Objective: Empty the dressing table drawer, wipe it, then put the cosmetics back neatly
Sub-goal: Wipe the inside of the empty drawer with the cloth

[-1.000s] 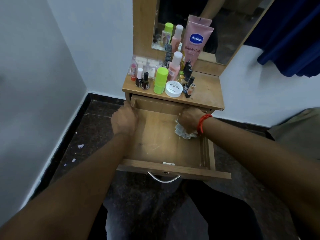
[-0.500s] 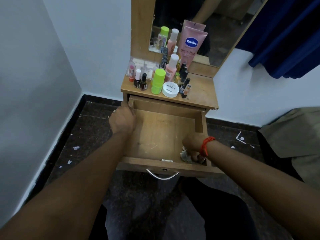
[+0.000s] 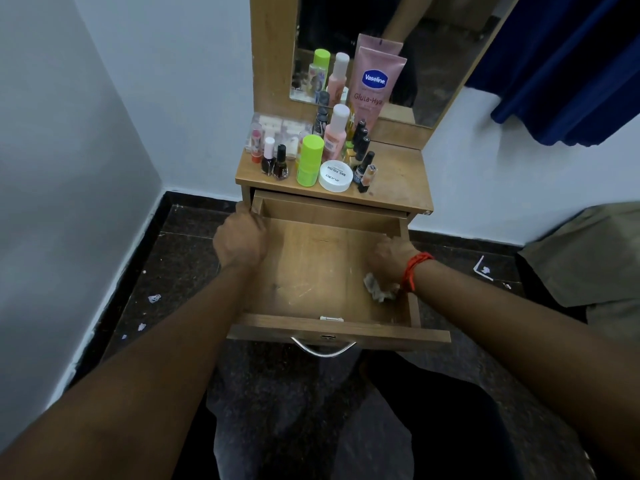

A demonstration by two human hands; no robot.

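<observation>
The wooden drawer (image 3: 311, 268) of the dressing table (image 3: 398, 181) is pulled out and holds no cosmetics. My left hand (image 3: 240, 239) grips the drawer's left wall near the back. My right hand (image 3: 391, 261) presses a crumpled white cloth (image 3: 377, 289) on the drawer floor along the right wall. The cosmetics stand on the tabletop: a pink Vaseline tube (image 3: 375, 86), a pink bottle (image 3: 336, 133), a green bottle (image 3: 309, 161), a white round jar (image 3: 335, 176), dark nail polish bottles (image 3: 275, 162) and small bottles (image 3: 365, 169).
A mirror (image 3: 433, 46) rises behind the tabletop. White walls close in at left and behind. A blue curtain (image 3: 571, 64) hangs at upper right, a khaki cloth (image 3: 588, 258) lies at right. The dark floor (image 3: 166, 271) has paper scraps. A metal handle (image 3: 323, 349) fronts the drawer.
My right hand slid the cloth from the drawer's back right to its front right corner, then partway back along the right wall. My left hand stayed on the left wall.
</observation>
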